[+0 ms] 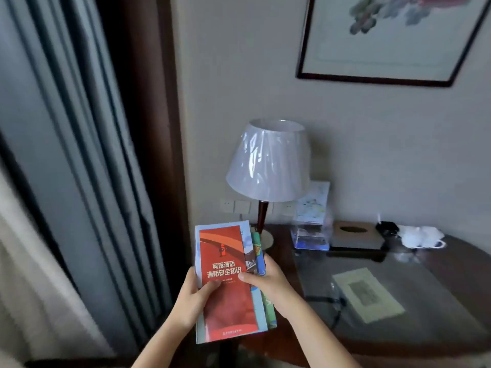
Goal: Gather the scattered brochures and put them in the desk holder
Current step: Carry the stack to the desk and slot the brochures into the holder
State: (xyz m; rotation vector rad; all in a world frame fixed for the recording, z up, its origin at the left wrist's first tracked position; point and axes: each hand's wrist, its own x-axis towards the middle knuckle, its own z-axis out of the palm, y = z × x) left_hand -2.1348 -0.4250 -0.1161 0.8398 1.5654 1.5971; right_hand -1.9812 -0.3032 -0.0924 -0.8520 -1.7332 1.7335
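A stack of brochures [228,301] with a red one on top is held upright in front of me, left of the desk. My left hand [191,296] grips the stack's left edge, thumb on the red cover. My right hand [268,280] grips the right edge, thumb across the front. A clear acrylic desk holder [309,229] stands at the back of the desk beside the lamp, with a pale brochure [313,200] upright in it.
A lamp [268,160] stands at the desk's back left corner. A tissue box [353,233], a dark object and a white crumpled thing [419,236] line the back. A flat paper [368,293] lies under the glass desk top [438,288]. Curtains hang at left.
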